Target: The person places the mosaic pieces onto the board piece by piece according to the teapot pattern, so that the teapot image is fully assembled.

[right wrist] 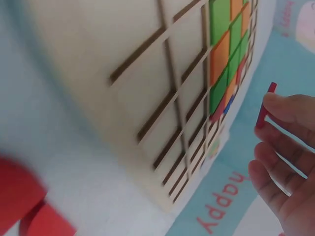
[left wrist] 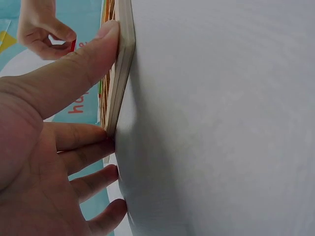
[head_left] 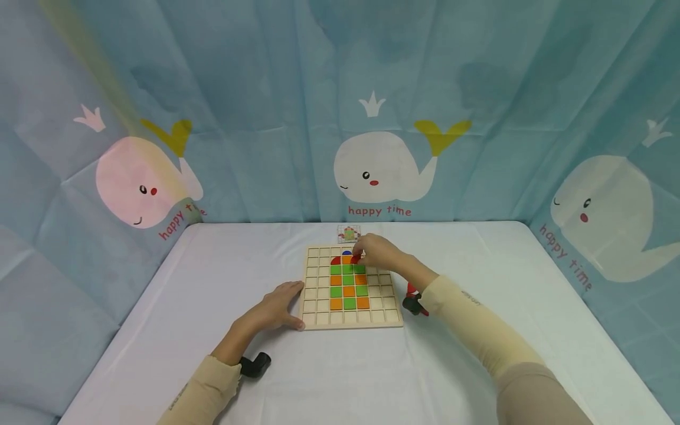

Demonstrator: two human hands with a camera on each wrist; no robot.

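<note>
A wooden grid board (head_left: 319, 321) lies on the white table. Green and orange square tiles (head_left: 348, 291) fill a block in its middle, topped by a red rounded piece (head_left: 336, 260) and a blue one (head_left: 347, 252). Over the board's far part, my right hand (head_left: 378, 251) pinches a thin red piece (right wrist: 266, 105) between thumb and fingertips, clear of the grid in the right wrist view. My left hand (head_left: 273, 307) touches the board's left side with spread, fairly straight fingers; its thumb (left wrist: 93, 56) rests against the edge by the near corner.
A small picture card (head_left: 348, 234) lies just beyond the board. Loose red pieces (head_left: 411, 288) lie to its right, partly hidden by the black wrist camera (head_left: 412, 304). A blue curtain (head_left: 255, 165) with whale prints hangs behind the table.
</note>
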